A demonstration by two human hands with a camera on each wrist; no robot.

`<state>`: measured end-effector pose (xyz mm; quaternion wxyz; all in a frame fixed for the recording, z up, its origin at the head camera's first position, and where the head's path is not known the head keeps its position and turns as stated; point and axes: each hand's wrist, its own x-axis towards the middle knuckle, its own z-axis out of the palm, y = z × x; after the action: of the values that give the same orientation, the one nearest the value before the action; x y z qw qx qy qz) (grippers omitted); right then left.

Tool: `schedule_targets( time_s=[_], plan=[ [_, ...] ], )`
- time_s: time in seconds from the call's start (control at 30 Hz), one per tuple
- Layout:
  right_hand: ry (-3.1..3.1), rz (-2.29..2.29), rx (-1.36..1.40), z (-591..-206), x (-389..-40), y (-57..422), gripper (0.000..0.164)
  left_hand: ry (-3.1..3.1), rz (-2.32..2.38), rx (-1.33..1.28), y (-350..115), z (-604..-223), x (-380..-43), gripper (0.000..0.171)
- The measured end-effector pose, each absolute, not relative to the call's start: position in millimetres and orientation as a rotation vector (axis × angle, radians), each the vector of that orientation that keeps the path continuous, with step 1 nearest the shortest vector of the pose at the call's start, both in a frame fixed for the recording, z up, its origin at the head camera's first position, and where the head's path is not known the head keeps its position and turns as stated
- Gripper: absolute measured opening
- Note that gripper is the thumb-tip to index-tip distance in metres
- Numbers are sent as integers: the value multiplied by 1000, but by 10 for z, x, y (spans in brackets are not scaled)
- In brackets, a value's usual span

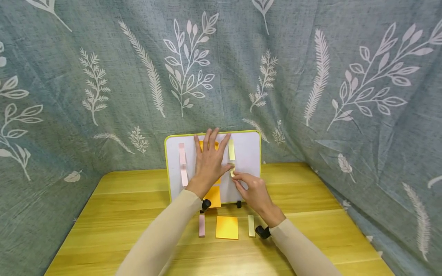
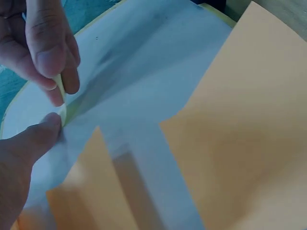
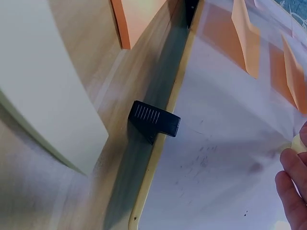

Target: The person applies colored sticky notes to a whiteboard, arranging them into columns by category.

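My right hand pinches the lower part of a narrow pale yellow sticky note against the whiteboard. Spread over the board's middle, my left hand has straight fingers, and its thumb presses the strip's upper end. Another pale yellow strip is stuck just above. Orange square notes run down the middle of the board, partly hidden by my left hand and forearm. Two pink strips hang in a column on the left side.
In front of the board lie a pink strip pad, an orange square pad and a pale yellow strip pad on the wooden table. Black feet hold the board's lower edge. A leaf-patterned curtain stands behind.
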<state>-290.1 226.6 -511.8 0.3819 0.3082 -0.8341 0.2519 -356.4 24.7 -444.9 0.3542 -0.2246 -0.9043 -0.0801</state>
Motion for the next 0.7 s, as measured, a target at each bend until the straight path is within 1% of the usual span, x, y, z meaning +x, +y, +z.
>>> schedule_targets(
  time_s=[0.27, 0.7],
  plan=[
    [-2140, 639, 782, -5145, -2906, 2263, 16, -2278, -278, -564, 305, -4519, -3596, 128],
    [-2133, 650, 787, -5160, -2923, 2253, 17, -2205, -399, -568, 329, -4528, -3650, 115]
  ],
)
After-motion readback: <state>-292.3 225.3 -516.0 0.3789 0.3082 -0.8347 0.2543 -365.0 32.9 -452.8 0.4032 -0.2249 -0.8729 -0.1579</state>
